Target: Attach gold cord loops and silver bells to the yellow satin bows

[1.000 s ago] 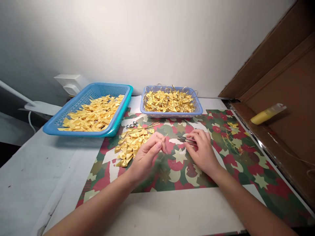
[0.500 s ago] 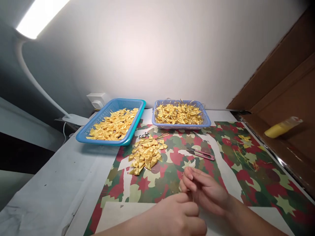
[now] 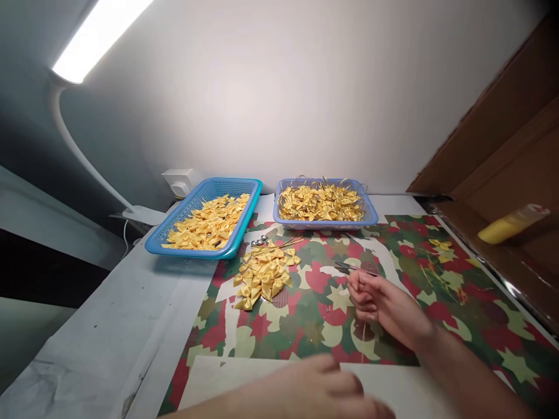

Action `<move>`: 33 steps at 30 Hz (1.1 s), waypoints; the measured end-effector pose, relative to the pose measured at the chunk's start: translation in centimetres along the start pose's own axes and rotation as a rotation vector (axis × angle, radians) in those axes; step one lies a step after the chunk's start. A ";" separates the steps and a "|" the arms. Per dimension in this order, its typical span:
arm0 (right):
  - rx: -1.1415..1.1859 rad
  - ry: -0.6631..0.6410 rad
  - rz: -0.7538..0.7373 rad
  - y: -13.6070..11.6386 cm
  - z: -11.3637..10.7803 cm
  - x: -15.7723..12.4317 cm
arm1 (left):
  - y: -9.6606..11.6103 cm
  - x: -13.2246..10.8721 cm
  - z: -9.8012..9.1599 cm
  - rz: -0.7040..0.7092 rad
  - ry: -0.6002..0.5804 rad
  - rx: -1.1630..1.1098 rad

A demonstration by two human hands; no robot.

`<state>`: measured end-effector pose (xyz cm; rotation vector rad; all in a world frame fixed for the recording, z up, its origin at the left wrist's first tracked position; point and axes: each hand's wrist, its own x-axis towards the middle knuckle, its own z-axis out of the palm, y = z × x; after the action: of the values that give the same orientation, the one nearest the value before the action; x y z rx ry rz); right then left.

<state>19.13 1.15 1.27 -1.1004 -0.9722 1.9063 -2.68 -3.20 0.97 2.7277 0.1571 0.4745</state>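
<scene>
r hand right of bow pile pinches thin thread, best held taut; l hand grip: can't tell.

L hand, R hand bare.

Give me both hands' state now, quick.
Left hand: blurred at the bottom edge, cannot tell.
Right hand: closed, apparently pinching a thin thread.
</scene>
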 end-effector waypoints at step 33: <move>-0.428 0.191 -0.373 2.6 1.9 0.4 | -6.9 2.5 0.2 -0.956 0.856 -1.413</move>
<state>16.71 -0.17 -0.44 -1.2094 -1.4023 1.3025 -0.60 3.59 -1.01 0.7987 0.8626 0.8997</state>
